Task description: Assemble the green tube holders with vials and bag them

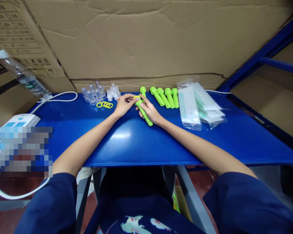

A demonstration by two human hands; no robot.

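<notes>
A bright green ridged plastic handle (146,118) slants across my right hand (151,111), whose fingers are closed around its upper part. At the handle's top sits a yellow ring (136,97). My left hand (124,104) pinches that ring with thumb and fingers; whether it is fully seated on the handle I cannot tell. Left of my left hand lie several loose yellow rings (104,104). Behind them stand several clear plastic cups (97,94) and smaller clear caps (114,91), partly hidden by my left fingers. Another green handle (143,90) lies just beyond my hands.
Several green handles (169,97) lie in a row right of my hands, beside clear bags with white contents (190,109). A water bottle (24,76) leans at the left, near a white power strip (26,121) and its cable. Cardboard (136,42) walls the blue table's (127,148) back.
</notes>
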